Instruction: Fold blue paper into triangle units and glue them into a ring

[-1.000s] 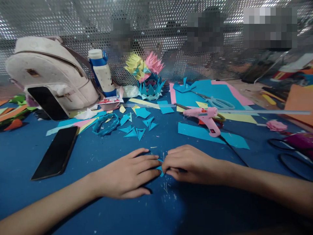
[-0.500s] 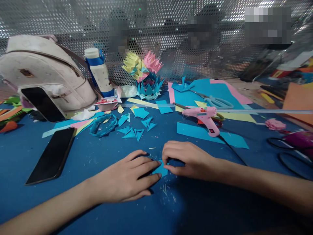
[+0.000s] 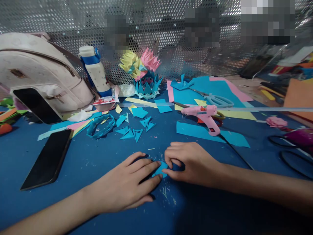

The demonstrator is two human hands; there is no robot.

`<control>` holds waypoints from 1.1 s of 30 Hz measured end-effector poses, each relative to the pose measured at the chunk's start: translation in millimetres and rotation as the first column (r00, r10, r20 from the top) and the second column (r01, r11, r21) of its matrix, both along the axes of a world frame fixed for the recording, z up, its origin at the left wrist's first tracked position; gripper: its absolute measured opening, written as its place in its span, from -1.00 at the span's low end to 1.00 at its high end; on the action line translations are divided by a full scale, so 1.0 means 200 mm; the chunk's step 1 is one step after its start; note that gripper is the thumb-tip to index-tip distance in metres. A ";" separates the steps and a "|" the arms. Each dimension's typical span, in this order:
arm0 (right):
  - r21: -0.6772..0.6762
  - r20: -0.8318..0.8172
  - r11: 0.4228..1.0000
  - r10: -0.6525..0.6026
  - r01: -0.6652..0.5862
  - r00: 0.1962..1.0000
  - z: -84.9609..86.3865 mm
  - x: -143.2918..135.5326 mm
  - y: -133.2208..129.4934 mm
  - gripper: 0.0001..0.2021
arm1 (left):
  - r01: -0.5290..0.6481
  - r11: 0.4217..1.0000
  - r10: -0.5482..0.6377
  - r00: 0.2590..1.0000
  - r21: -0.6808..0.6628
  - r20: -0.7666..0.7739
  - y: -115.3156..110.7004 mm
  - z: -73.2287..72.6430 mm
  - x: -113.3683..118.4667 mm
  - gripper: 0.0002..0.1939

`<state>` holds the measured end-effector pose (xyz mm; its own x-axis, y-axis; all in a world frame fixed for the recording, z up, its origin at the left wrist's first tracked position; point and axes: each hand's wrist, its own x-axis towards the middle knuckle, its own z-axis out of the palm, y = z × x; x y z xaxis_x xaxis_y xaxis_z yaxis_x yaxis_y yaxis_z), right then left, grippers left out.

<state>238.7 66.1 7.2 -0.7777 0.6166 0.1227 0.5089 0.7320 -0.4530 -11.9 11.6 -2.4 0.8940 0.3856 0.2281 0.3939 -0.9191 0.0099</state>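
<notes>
A small piece of blue paper (image 3: 160, 168) lies flat on the dark blue table between my hands. My left hand (image 3: 137, 178) rests on its left part, fingers stretched out and slightly spread, fingertips pressing it down. My right hand (image 3: 188, 162) has curled fingers, with thumb and index finger at the paper's right edge. Just beyond my hands are folded blue paper points (image 3: 133, 133), several of them joined. To their left sits a crumpled ring of blue paper (image 3: 101, 125).
A pink glue gun (image 3: 204, 114) lies on a blue paper strip (image 3: 234, 138), its cord running right. Light-blue scissors (image 3: 218, 100) rest on paper sheets. Folded paper flowers (image 3: 146, 85) stand before the perforated metal panel. Left are a phone (image 3: 47, 160), a backpack (image 3: 46, 71) and a bottle (image 3: 95, 73).
My right thumb and fingers have shifted slightly along the paper's right edge. My left hand stays on the paper. The camera view has moved a little.
</notes>
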 end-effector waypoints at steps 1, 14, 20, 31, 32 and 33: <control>0.002 -0.002 1.000 0.008 -0.008 1.000 0.00 0.00 0.00 -0.79 | -0.002 1.000 0.002 1.000 -0.004 -0.005 0.00 0.00 0.00 -0.54; 0.104 -0.119 0.994 0.053 -0.041 0.991 -0.03 0.01 0.01 -0.86 | -0.040 0.997 0.041 0.999 0.060 -0.012 -0.01 -0.02 0.01 -0.50; 0.179 -0.135 0.983 0.055 -0.030 0.989 -0.03 0.01 0.00 -0.81 | -0.036 0.996 0.037 0.999 0.076 -0.015 -0.01 -0.01 0.01 -0.49; 0.488 0.022 0.851 0.209 -0.193 0.978 -0.03 0.05 0.01 -0.67 | -0.034 0.997 0.036 0.999 0.075 -0.025 -0.01 -0.01 0.00 -0.50; 0.499 0.049 0.836 0.235 -0.228 0.971 -0.03 0.05 0.01 -0.67 | -0.037 0.997 0.039 0.999 0.067 -0.025 -0.01 -0.01 0.00 -0.51; 0.502 0.079 0.824 0.259 -0.263 0.963 -0.03 0.05 0.02 -0.67 | -0.040 0.997 0.041 0.999 0.059 -0.025 -0.01 -0.01 0.00 -0.51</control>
